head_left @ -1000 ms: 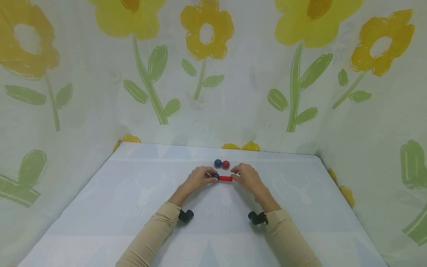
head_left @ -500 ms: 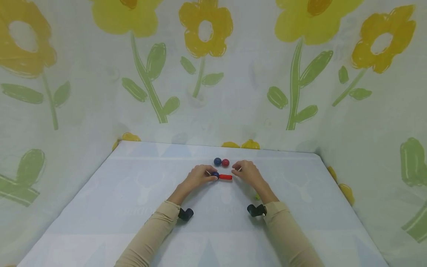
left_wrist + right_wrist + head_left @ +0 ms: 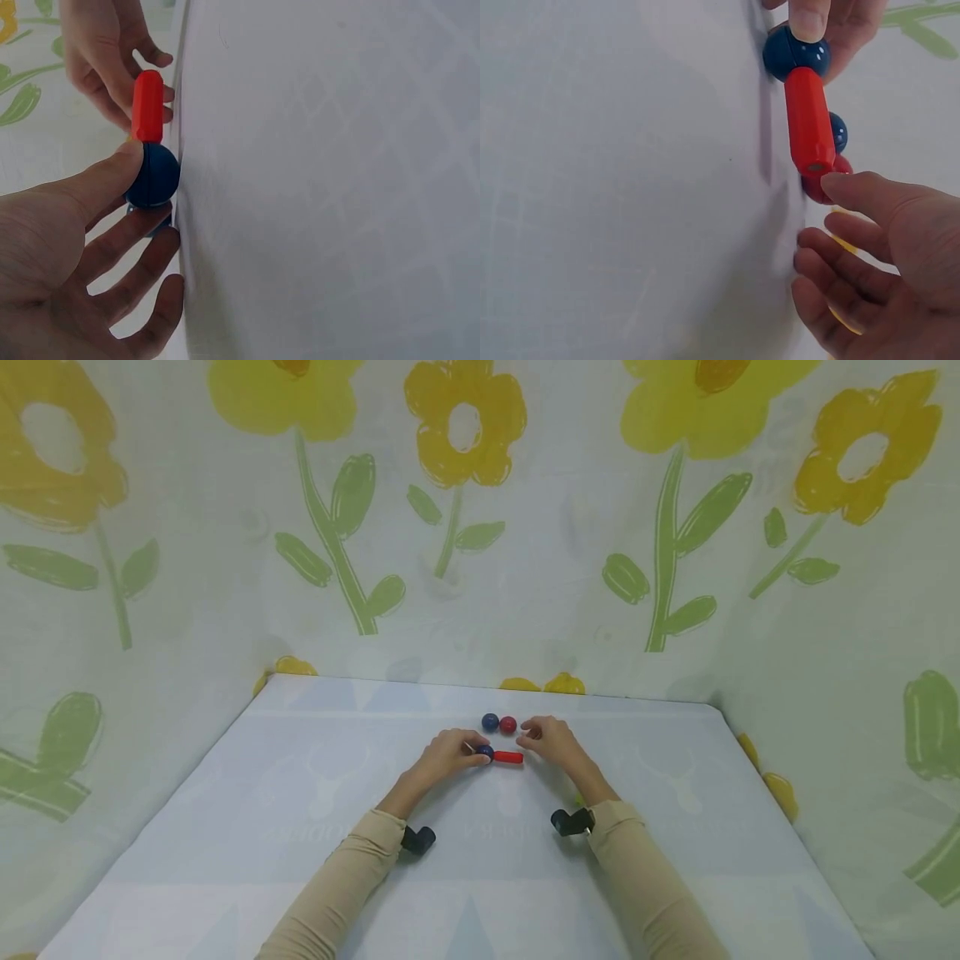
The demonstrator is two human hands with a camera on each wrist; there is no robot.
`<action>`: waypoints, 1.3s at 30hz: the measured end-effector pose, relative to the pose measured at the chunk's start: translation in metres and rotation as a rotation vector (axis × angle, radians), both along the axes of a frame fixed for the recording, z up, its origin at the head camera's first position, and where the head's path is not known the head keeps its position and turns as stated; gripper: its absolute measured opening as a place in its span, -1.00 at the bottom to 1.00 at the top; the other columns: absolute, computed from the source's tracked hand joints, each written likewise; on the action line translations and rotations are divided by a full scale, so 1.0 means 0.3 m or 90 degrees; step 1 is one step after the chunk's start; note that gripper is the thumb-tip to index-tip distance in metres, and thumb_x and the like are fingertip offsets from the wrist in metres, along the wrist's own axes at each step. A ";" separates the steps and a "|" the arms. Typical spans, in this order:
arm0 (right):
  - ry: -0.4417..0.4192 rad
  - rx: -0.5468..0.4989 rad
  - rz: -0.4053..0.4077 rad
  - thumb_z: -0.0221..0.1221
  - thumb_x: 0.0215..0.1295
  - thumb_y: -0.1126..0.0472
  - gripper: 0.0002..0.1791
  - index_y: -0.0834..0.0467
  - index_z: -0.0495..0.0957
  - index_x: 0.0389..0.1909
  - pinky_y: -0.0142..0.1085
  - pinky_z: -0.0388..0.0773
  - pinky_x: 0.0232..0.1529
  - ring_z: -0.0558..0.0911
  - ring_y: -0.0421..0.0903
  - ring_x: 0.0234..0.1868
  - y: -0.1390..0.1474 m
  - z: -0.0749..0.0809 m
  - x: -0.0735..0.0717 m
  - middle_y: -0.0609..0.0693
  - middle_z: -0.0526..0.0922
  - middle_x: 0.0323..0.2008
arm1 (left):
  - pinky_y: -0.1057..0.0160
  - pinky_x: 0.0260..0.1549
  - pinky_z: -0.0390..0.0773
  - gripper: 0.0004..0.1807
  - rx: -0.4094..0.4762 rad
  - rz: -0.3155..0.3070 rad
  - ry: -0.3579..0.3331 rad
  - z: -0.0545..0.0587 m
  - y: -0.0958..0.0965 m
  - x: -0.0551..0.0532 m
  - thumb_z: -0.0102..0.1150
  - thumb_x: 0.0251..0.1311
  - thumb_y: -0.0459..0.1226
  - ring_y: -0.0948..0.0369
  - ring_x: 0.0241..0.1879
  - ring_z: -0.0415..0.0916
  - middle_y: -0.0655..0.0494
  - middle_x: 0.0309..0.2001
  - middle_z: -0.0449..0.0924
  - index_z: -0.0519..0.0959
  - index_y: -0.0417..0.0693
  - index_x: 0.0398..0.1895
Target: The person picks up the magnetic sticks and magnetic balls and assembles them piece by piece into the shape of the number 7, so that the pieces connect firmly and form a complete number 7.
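My left hand pinches a dark blue ball between thumb and fingers. A red faceted rod is joined to that ball and points right, toward my right hand; its free end shows a small greyish tip. Behind it on the table, a second blue ball and a red ball sit side by side. My right hand holds nothing, its fingers loosely bent and apart, just right of the red ball. In the right wrist view its thumb overlaps the red ball's edge.
A small yellow-green thing lies beside my right wrist, partly hidden by it. The white table meets a flower-printed cloth wall at the back. Black wrist cameras stick out inward from both cuffs.
My right hand has left the free end of the red rod and moved back toward the red ball. The yellow-green thing has come into view beside that wrist. My left hand keeps its hold.
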State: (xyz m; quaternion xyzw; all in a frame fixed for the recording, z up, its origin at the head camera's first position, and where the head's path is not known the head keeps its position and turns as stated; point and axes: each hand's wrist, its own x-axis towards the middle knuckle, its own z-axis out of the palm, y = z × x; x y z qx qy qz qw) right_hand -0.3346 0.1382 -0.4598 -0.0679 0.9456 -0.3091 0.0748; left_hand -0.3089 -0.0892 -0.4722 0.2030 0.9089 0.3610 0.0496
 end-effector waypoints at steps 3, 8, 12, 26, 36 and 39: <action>-0.006 -0.003 0.004 0.28 0.29 0.05 -0.54 0.10 0.54 0.18 -0.19 0.63 0.00 0.61 -0.05 -0.13 -0.005 0.000 -0.013 0.09 0.69 -0.08 | 0.21 -0.08 0.62 -0.66 0.000 0.000 0.002 -0.001 0.000 -0.001 0.37 0.16 -0.14 0.22 -0.20 0.58 0.09 -0.10 0.72 0.67 0.02 0.00; -0.015 -0.012 0.000 0.28 0.29 0.05 -0.51 0.10 0.52 0.21 -0.18 0.63 0.03 0.61 -0.03 -0.09 -0.018 -0.003 -0.027 0.11 0.67 -0.04 | 0.20 -0.07 0.62 -0.66 0.001 0.000 0.004 -0.006 0.000 -0.004 0.36 0.17 -0.14 0.22 -0.20 0.59 0.09 -0.10 0.72 0.67 0.02 0.00; -0.022 -0.024 -0.008 0.28 0.28 0.05 -0.47 0.10 0.48 0.24 -0.15 0.62 0.06 0.60 0.00 -0.07 -0.029 -0.001 -0.029 0.13 0.64 -0.01 | 0.21 -0.08 0.62 -0.66 0.001 -0.002 0.000 -0.007 -0.002 -0.003 0.36 0.16 -0.14 0.22 -0.20 0.59 0.08 -0.10 0.72 0.67 0.01 0.00; -0.030 -0.046 -0.001 0.26 0.31 0.06 -0.45 0.00 0.41 0.31 -0.07 0.56 0.16 0.57 0.04 0.06 -0.049 0.001 -0.057 0.13 0.61 0.08 | 0.23 -0.09 0.62 -0.65 0.002 -0.006 0.009 -0.002 -0.003 -0.006 0.36 0.16 -0.12 0.23 -0.20 0.59 0.09 -0.08 0.72 0.66 0.01 0.01; -0.032 -0.052 -0.004 0.28 0.29 0.08 -0.44 -0.01 0.42 0.30 -0.06 0.55 0.16 0.56 0.05 0.03 -0.056 0.000 -0.059 0.15 0.60 0.07 | 0.23 -0.09 0.62 -0.65 0.002 -0.004 0.008 -0.003 -0.003 -0.003 0.36 0.16 -0.12 0.24 -0.20 0.59 0.10 -0.08 0.72 0.67 0.02 0.01; -0.027 -0.042 -0.002 0.28 0.29 0.09 -0.46 0.00 0.44 0.29 -0.08 0.55 0.15 0.56 0.04 0.01 -0.059 -0.003 -0.060 0.14 0.61 0.05 | 0.23 -0.09 0.62 -0.66 0.004 -0.003 0.005 -0.005 -0.002 -0.002 0.36 0.16 -0.13 0.24 -0.21 0.59 0.10 -0.09 0.72 0.67 0.03 0.00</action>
